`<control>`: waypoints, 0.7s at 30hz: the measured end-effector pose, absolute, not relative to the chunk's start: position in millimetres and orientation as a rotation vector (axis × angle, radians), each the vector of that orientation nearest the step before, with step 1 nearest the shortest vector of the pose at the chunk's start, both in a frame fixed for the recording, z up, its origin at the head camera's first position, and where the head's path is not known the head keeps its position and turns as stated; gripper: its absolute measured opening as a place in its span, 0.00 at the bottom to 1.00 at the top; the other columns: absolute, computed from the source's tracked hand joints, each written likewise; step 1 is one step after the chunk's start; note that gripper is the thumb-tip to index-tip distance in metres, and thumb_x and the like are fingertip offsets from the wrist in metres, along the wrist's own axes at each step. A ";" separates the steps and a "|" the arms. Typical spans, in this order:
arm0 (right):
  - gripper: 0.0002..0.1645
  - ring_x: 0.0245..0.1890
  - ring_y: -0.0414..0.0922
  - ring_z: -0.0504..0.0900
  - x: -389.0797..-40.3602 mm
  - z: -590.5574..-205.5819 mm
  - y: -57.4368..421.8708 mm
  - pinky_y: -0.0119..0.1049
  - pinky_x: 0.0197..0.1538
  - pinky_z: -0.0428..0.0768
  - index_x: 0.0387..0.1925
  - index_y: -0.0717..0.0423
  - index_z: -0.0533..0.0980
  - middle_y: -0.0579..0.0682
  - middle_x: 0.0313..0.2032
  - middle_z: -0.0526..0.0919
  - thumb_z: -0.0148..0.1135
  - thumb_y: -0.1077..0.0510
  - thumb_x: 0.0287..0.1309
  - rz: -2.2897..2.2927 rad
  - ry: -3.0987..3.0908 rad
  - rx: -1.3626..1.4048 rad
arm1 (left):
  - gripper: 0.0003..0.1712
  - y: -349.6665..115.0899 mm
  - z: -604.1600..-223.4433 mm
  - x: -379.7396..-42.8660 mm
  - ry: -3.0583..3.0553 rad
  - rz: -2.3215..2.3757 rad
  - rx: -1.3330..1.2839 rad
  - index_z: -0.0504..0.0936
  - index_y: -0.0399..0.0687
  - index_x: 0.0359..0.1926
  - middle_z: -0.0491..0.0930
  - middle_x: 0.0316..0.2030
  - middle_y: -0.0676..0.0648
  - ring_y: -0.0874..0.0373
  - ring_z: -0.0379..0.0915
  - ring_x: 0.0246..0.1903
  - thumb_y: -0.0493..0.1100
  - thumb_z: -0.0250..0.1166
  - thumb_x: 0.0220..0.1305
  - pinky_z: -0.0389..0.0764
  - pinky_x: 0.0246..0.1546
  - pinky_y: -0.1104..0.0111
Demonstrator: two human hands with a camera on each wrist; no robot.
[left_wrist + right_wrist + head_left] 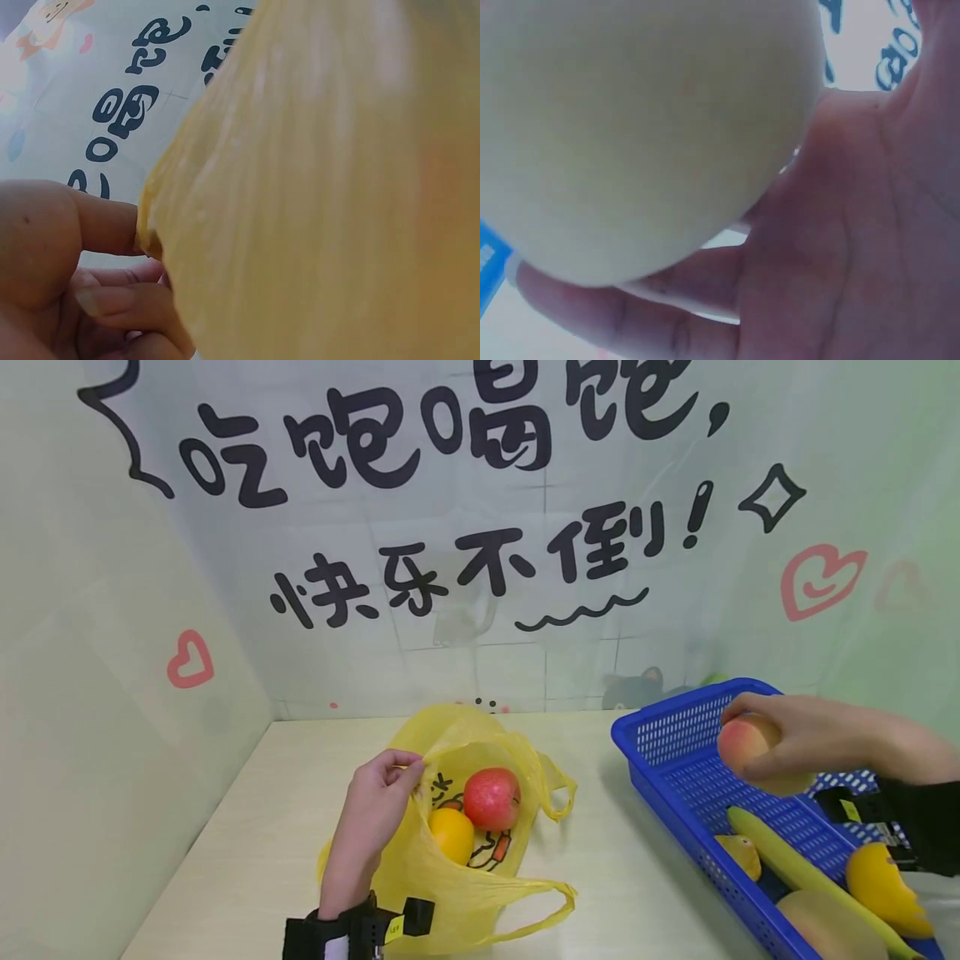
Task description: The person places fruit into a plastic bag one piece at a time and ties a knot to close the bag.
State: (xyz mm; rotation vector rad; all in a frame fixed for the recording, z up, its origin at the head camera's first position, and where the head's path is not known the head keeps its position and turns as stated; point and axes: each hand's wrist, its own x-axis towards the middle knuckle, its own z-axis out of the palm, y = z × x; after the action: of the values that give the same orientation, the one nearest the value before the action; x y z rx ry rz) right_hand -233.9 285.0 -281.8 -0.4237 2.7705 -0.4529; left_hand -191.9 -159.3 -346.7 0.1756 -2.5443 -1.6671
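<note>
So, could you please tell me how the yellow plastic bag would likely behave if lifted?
The yellow plastic bag would probably flop, judging by its thin, creased film. It would likely sag under the apple and orange-yellow fruit inside.

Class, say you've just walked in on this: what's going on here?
A person is handling fruit with both hands. The left hand pinches the rim of a yellow plastic bag, whose mouth is open; a red apple and a round orange-yellow fruit lie inside. The right hand grips a peach-like fruit over a blue basket, where more produce lies.
</note>
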 end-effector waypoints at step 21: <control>0.34 0.41 0.42 0.76 -221.5 -277.7 183.1 0.34 0.36 0.77 0.57 0.44 0.73 0.42 0.45 0.80 0.71 0.44 0.46 -0.570 2.846 -0.836 | 0.12 -159.0 -345.1 -190.4 -2.532 -1.688 0.148 0.80 0.40 0.49 0.76 0.28 0.47 0.55 0.69 0.30 0.43 0.57 0.73 0.71 0.31 0.72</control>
State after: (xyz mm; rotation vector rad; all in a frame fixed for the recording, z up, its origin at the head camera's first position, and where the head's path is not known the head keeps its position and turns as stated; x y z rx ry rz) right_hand -221.5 183.1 -277.7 -0.8365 2.8465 -0.5699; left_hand -190.4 -159.0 -345.1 0.1478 -2.5325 -1.6881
